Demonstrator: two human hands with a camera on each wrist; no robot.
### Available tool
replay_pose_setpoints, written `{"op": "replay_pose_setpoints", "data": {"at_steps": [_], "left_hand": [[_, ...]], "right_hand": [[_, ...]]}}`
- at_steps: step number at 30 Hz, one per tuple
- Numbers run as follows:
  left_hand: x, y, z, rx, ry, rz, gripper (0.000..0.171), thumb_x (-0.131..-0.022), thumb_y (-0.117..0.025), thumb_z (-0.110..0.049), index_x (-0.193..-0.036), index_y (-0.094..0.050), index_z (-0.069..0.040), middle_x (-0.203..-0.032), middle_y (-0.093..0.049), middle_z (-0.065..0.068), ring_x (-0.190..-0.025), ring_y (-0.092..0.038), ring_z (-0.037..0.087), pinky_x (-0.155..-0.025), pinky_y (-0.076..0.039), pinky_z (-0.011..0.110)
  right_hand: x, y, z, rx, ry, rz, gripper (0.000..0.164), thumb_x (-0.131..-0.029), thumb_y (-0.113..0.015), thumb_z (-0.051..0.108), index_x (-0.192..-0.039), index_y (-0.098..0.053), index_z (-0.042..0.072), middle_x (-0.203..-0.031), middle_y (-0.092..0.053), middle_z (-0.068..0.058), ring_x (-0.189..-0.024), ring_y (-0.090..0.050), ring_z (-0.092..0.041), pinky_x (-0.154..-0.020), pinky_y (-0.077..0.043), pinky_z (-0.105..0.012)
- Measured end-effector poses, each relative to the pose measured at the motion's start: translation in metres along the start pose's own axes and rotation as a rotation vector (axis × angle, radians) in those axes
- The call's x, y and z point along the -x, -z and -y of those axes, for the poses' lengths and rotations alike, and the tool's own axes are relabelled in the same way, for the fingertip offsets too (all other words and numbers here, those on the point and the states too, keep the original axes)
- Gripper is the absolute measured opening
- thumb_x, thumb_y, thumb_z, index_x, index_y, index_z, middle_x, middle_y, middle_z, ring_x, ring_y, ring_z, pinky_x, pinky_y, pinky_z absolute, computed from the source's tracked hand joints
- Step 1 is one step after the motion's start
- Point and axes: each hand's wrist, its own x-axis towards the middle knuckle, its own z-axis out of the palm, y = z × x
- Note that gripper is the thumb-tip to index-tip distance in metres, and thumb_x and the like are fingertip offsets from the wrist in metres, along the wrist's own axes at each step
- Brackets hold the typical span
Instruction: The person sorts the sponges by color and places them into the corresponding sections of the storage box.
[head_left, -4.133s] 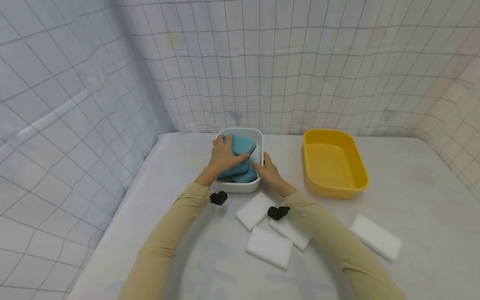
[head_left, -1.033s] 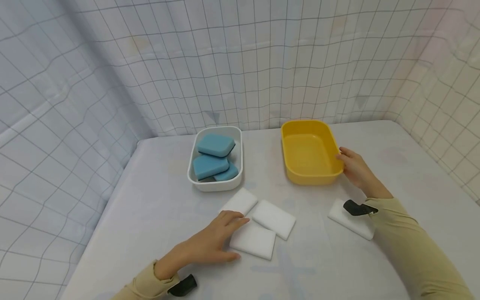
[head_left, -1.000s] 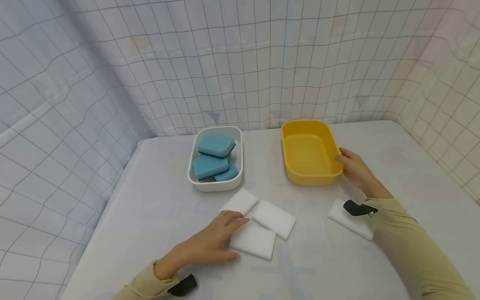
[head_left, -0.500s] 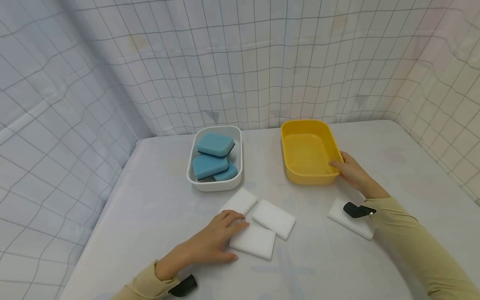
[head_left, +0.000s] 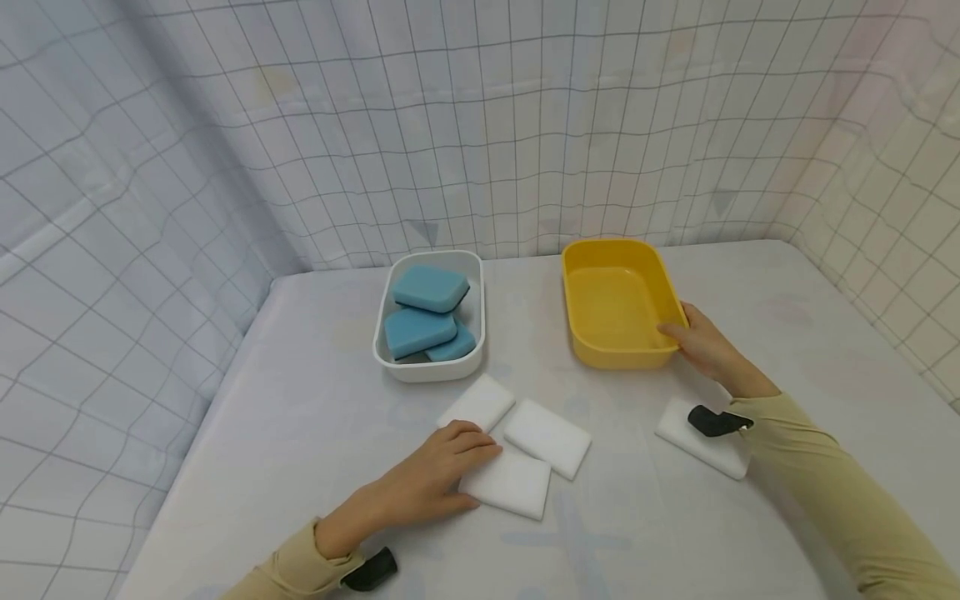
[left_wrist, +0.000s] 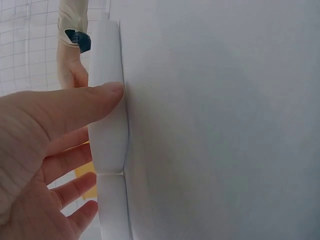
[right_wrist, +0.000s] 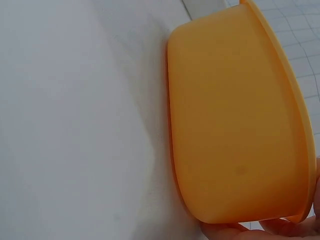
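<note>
My left hand (head_left: 427, 479) pinches a white sponge (head_left: 510, 483) by its left end, thumb on the near edge and fingers on the far one. The sponge lies flat on the table; in the left wrist view the thumb presses its side (left_wrist: 107, 135). Two more white sponges, one upper left (head_left: 480, 403) and one upper right (head_left: 550, 437), lie just beyond it. My right hand (head_left: 708, 346) grips the right rim of a yellow plastic tub (head_left: 618, 360), its thumb over the inside. Only fingertips show beside the tub (right_wrist: 235, 115) in the right wrist view.
A white tub (head_left: 435, 372) at the back left holds blue sponges (head_left: 431, 289) with dark undersides. Another white sponge (head_left: 697, 437) lies partly under my right wrist's black camera mount (head_left: 716, 421). A white gridded curtain (head_left: 525, 125) encloses the table's back and sides.
Both hands have left the white tub; the right now grips the yellow tub, the left a white sponge. In the last half second the left thumb and fingers closed on the sponge.
</note>
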Motion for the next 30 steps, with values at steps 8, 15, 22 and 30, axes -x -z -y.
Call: {"op": "replay_pose_setpoints", "data": {"at_steps": [8,15,22,30], "left_hand": [[0.001,-0.001,0.001,0.046,0.025,0.03,0.064,-0.078,-0.075,-0.032,-0.134,-0.05,-0.01,-0.13,-0.053,-0.002,-0.122,-0.043,0.016,-0.1,-0.042,0.036],[0.001,0.0,0.002,0.1,0.043,0.045,0.064,-0.08,-0.073,-0.031,-0.135,-0.049,-0.01,-0.132,-0.05,0.0,-0.123,-0.045,0.015,-0.101,-0.044,0.034],[0.0,0.004,0.002,0.156,0.065,0.08,0.063,-0.08,-0.074,-0.029,-0.135,-0.049,-0.009,-0.133,-0.048,0.002,-0.122,-0.044,0.013,-0.101,-0.045,0.03],[0.0,0.009,0.001,0.195,0.039,0.055,0.062,-0.079,-0.075,-0.029,-0.133,-0.051,-0.008,-0.13,-0.049,0.002,-0.119,-0.044,0.013,-0.099,-0.046,0.028]], "right_hand": [[0.001,0.0,0.0,-0.002,-0.004,0.007,0.068,-0.101,-0.038,0.022,-0.149,0.007,0.002,-0.153,-0.013,-0.022,-0.116,-0.041,-0.016,-0.082,-0.044,-0.006],[0.001,0.001,0.001,-0.002,-0.001,0.013,0.07,-0.101,-0.038,0.025,-0.149,0.007,0.002,-0.153,-0.014,-0.022,-0.112,-0.043,-0.013,-0.083,-0.045,-0.007],[0.002,0.001,0.003,0.007,-0.003,0.019,0.07,-0.101,-0.037,0.024,-0.149,0.009,0.001,-0.153,-0.011,-0.023,-0.115,-0.042,-0.015,-0.084,-0.045,-0.007],[0.003,0.0,0.004,0.02,0.004,0.021,0.07,-0.101,-0.038,0.024,-0.149,0.007,0.002,-0.153,-0.013,-0.022,-0.112,-0.042,-0.012,-0.082,-0.044,-0.005]]}}
